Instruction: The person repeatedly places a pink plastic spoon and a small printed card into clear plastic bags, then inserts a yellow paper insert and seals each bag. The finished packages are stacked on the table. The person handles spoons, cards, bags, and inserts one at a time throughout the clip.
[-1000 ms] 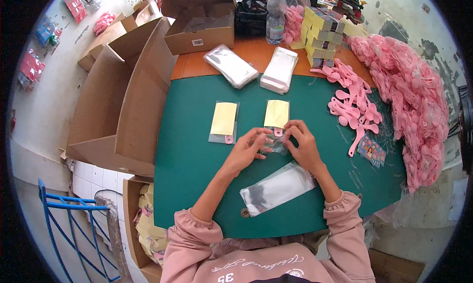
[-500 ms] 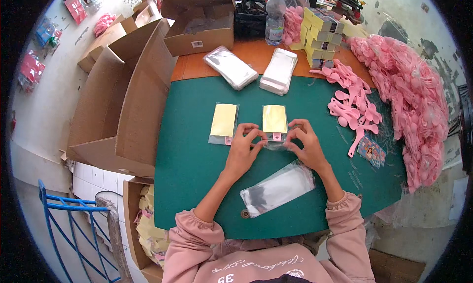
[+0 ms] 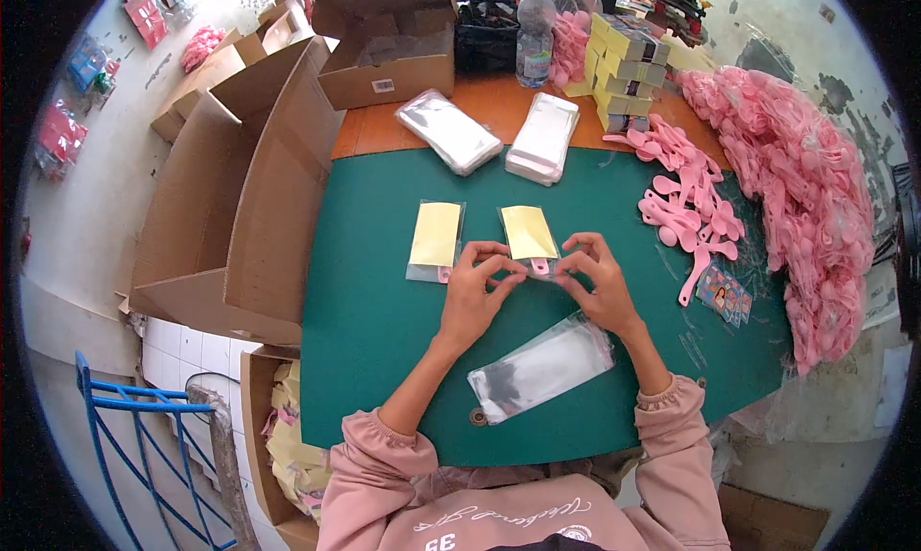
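My left hand and my right hand meet over the green mat, both pinching the lower end of a clear bag with a yellow card and a pink piece inside. A second packed bag with a yellow card lies flat just left of it. A stack of empty clear bags rests on the mat below my hands.
Loose pink spoons lie right of my hands, with a big heap of them further right. Two stacks of clear bags, yellow boxes, a water bottle and open cardboard boxes stand behind and left.
My hands have stayed on the same bag, and the bag with its yellow card has shifted slightly on the mat. Nothing else moved.
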Tool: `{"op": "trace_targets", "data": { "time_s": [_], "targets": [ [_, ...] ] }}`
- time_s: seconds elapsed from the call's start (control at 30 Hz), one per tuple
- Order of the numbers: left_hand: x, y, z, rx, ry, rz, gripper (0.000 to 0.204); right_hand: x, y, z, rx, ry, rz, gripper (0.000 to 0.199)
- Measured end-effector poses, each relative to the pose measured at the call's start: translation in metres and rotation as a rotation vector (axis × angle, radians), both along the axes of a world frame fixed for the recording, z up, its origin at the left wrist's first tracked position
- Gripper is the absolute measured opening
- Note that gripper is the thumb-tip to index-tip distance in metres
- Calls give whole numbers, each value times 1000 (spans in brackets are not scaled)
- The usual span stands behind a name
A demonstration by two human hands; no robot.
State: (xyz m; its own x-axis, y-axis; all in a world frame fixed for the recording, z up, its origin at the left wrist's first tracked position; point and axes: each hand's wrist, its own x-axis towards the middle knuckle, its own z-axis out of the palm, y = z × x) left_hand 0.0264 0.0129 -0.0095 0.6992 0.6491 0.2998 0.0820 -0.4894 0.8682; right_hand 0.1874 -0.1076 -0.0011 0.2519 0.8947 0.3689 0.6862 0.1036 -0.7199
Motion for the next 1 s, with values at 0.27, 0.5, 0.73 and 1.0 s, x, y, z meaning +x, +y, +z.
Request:
{"op": "trace_targets", "data": {
  "time_s": [0.27,0.5,0.73,1.0],
  "targets": [
    [1,3,-12,-379,-107,-33,12,-6,5,-4,47,227,-5,34],
    [4,2,-22,-722,-229,-113,12,-12,16,-17,24,221,-112,36],
    [1,-1,-15,-356,-114,-52,20,-18,19,-12,132,149,-163,18],
    [-2,-21,13,752,-58,107,20,-21,19,-12,171,65,-163,17]
  ]
}}
